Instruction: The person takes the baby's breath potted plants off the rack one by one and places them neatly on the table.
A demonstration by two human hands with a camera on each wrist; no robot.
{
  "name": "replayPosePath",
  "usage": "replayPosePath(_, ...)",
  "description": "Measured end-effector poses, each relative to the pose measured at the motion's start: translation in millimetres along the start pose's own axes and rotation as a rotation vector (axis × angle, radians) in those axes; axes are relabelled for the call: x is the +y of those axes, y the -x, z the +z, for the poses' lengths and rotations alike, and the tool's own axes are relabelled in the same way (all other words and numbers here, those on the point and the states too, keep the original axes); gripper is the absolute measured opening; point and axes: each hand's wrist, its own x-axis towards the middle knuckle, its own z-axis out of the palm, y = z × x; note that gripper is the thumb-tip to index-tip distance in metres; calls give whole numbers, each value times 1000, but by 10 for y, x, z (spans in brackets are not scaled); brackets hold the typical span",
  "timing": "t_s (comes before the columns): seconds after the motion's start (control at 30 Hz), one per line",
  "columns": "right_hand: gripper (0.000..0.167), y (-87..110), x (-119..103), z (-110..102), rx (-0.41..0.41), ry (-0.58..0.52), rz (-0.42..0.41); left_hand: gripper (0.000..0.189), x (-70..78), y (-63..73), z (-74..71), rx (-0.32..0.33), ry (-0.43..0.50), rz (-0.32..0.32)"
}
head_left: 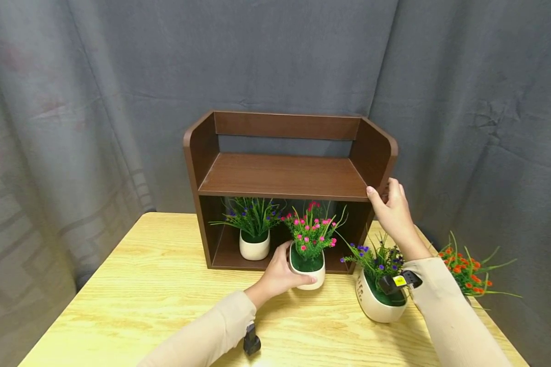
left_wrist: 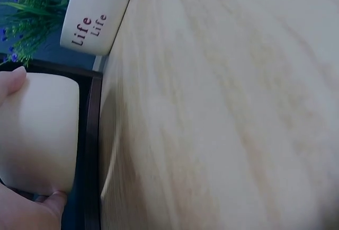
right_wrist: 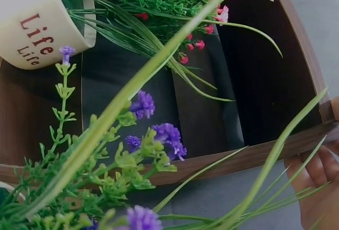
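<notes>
While a pink-flowered pot (head_left: 308, 257) is held by the left hand (head_left: 280, 272) at the front of the lower compartment (head_left: 224, 255), the brown shelf (head_left: 280, 173) is gripped at its right side by the right hand (head_left: 392, 211).
At left, an inner purple-flowered pot (head_left: 254, 248) is set inside. Beside it, the left fingers (head_left: 283, 249) are curled round the pink-flowered pot; placing seems in hand, though removal cannot be ruled out, and a level, steady move would be called for next. The shelf's side is clasped by the right fingers (head_left: 394, 188). "Life" is printed twice on the held pot, and twice on an outer purple-flowered pot (head_left: 380, 307) near the right edge of the worktop (head_left: 138, 285); orange flowers (head_left: 475, 279) are seen beyond.
</notes>
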Motion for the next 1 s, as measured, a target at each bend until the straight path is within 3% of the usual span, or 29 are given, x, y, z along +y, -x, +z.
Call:
replayPosePath(0.47, 44, -1, 25, 18, 17, -8, -5, 112, 6, 175, 91, -37, 10, -4)
replayPosePath(1.0, 44, 3, 19, 21, 20, -9, -1, 114, 30, 316, 150, -19, -15, 18)
